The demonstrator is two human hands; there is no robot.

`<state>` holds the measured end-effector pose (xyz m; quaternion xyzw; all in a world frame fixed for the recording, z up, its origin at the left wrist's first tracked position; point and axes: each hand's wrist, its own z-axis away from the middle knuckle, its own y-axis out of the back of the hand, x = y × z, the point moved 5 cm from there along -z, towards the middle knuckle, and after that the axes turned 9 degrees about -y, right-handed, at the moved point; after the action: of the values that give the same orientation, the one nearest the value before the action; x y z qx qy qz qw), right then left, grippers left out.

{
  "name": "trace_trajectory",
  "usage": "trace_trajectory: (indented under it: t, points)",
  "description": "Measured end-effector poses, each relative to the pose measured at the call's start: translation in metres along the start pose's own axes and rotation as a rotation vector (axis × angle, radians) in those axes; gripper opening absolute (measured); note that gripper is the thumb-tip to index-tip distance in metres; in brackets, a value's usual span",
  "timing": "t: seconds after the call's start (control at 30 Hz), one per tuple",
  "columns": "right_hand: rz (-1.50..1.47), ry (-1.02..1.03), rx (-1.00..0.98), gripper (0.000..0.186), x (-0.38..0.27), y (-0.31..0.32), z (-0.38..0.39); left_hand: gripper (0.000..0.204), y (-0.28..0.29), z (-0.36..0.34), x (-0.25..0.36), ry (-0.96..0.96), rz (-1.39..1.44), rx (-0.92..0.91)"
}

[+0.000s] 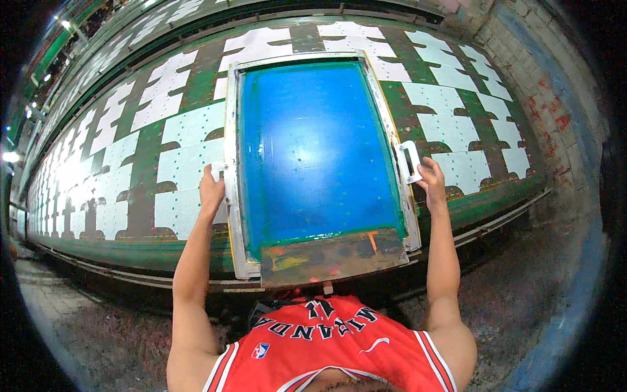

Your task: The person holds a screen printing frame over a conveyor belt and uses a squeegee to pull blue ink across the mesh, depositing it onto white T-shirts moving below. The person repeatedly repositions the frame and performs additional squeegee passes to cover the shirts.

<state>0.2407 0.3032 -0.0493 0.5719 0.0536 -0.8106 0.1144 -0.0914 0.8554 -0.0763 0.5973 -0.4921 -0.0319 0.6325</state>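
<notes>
Hands grip a large printing screen from both sides in the head view: the left hand [211, 191] is closed around a small white handle on the left rail of the screen frame [230, 196], and the right hand [431, 178] is curled around the white loop handle [410, 162] on the right rail. The frame lies flat on the long green bench [496, 202], its blue mesh [313, 150] facing up, its far end reaching toward the middle of the bench and its near end overhanging the edge close to the person's chest. Holding both rails at once seems to keep the wide frame square and level over the work below. A paint-smeared squeegee board [333, 256] rests across the near end of the frame, inside easy reach. Rows of white fabric pieces [189, 166] cover the bench to the left and right, laid edge to edge. A brick wall [542, 78] stands at the far right.
</notes>
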Motion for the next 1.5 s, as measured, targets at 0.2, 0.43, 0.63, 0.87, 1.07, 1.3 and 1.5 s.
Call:
trace_trajectory:
  t: [0.2,0.43,0.63,0.87,1.07,1.3,1.5]
  points:
    - [0.025,-0.021,0.007,0.066,0.005,0.011,-0.012,0.051,-0.008,0.002,0.011,-0.003,0.026,-0.006]
    - [0.034,-0.007,0.032,0.064,0.008,0.025,-0.012,0.051,-0.022,0.009,0.027,-0.026,-0.021,-0.018]
    - [0.055,0.001,0.039,0.065,0.01,0.032,-0.022,0.056,-0.03,0.01,0.031,0.007,-0.012,-0.071]
    - [0.094,-0.03,0.028,0.065,0.016,0.038,-0.029,0.06,-0.035,0.014,0.031,0.042,-0.005,-0.113]
    - [0.959,0.421,0.137,0.069,-0.014,0.0,0.015,0.061,-0.042,0.013,0.029,0.06,-0.048,-0.151]
    - [1.012,0.575,-1.026,0.077,-0.011,-0.102,0.185,0.059,-0.038,0.002,0.026,0.071,-0.035,-0.253]
    - [1.49,0.861,-0.94,0.056,0.013,-0.119,0.224,0.064,-0.042,0.001,0.037,-0.051,0.115,-0.13]
